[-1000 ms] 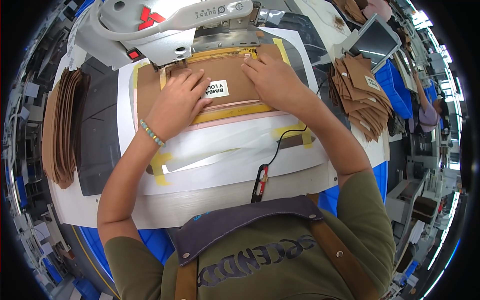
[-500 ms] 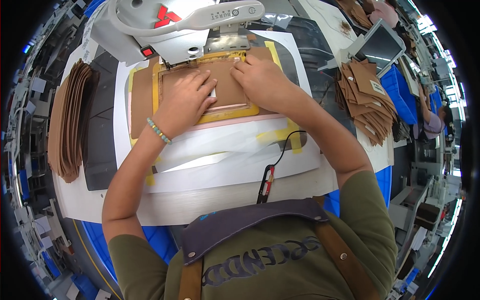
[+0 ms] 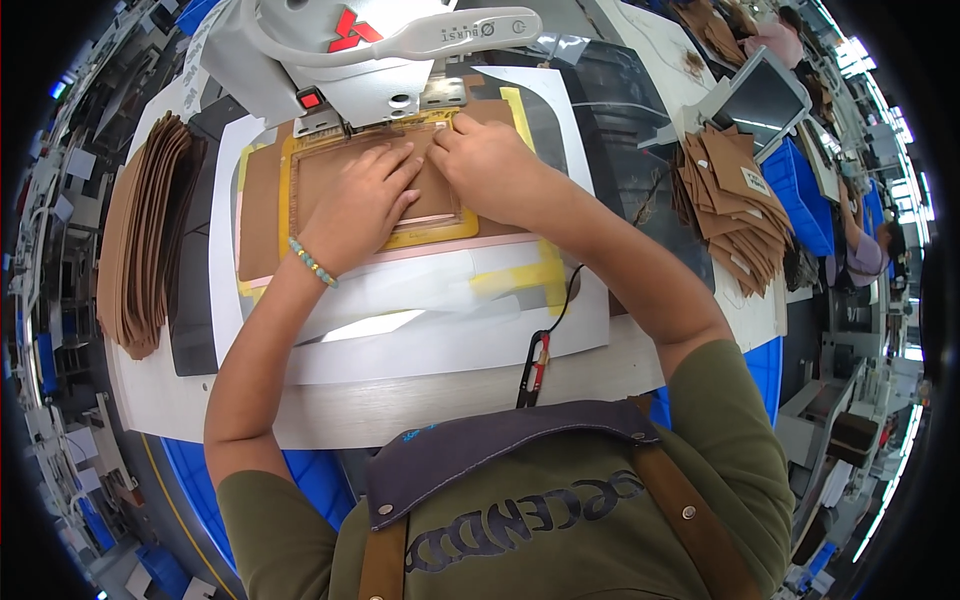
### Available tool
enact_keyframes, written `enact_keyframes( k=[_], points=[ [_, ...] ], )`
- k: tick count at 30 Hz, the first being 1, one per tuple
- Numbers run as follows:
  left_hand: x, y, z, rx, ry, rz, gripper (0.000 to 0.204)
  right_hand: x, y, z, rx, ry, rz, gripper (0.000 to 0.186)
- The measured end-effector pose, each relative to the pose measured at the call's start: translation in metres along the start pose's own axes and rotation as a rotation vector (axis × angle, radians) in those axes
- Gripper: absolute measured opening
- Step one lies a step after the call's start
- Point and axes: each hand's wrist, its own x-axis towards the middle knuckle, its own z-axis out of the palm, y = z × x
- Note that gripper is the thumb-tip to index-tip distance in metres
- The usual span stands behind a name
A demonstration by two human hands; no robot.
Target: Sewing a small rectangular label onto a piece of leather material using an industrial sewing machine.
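My left hand, a beaded bracelet at its wrist, lies with fingers stretched over a flat brown panel. A yellow rectangular frame surrounds the panel's middle. At the frame's far right corner, my right hand has its fingers bent and drawn together; their tips are partly hidden, and what they grip, if anything, is unclear. Panel and frame rest on a white sheet with yellow tape along its edges. Just beyond my hands stands a white sewing machine head with a grey handle and a red button.
Stacked brown pieces stand at the left, more brown pieces at the right. Thread snips on a black cord lie near the front edge. A screen and a blue bin are farther right, with other people beyond.
The white sheet, frame and panel have shifted left, and my right hand has moved left with them. My left hand has moved slightly left. The machine head appears a little farther right.
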Motion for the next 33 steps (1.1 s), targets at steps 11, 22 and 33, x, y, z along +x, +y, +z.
enact_keyframes(
  k=[11,22,33],
  points=[
    [-0.006,-0.014,-0.001,-0.005,0.021,-0.062,0.036,0.009,-0.014,0.004,0.014,0.152,-0.069,0.022],
    [-0.054,-0.033,-0.039,-0.153,-0.022,-0.148,0.039,-0.036,0.008,-0.047,0.330,-0.074,0.093,0.031],
    [-0.057,-0.023,-0.047,-0.300,-0.193,-0.006,0.060,0.000,-0.018,-0.013,0.397,-0.061,-0.077,0.046]
  ],
)
